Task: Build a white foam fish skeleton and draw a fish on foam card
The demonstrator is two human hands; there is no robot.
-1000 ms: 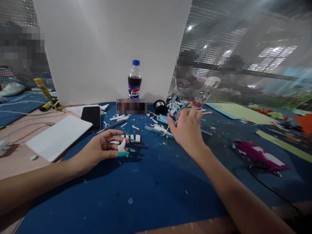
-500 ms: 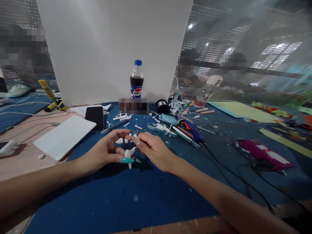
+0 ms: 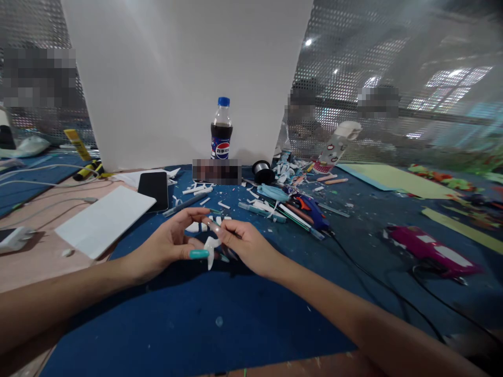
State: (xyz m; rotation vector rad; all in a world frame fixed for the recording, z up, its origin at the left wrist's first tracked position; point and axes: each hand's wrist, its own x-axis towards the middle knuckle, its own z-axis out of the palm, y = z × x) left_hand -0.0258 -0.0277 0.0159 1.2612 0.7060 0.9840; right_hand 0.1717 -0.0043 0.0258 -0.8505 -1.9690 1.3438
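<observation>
Two hands close together: left hand (image 3: 171,243) pinches a smooth, curved white piece (image 3: 210,254) above the blue mat (image 3: 236,319) | right hand (image 3: 251,246), over the blue corded tool (image 3: 314,213) a second ago, now beside it, fingers curled, hold unclear; work seemingly two-handed now | behind: flat white pieces (image 3: 192,228), silvery spool (image 3: 262,171), clear plastic bottle (image 3: 222,131)

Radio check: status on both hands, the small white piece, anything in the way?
Left hand: holding small white piece between thumb and fingers. Right hand: close alongside, contact with it unclear. Nearest clutter: white cutouts just beyond.
</observation>
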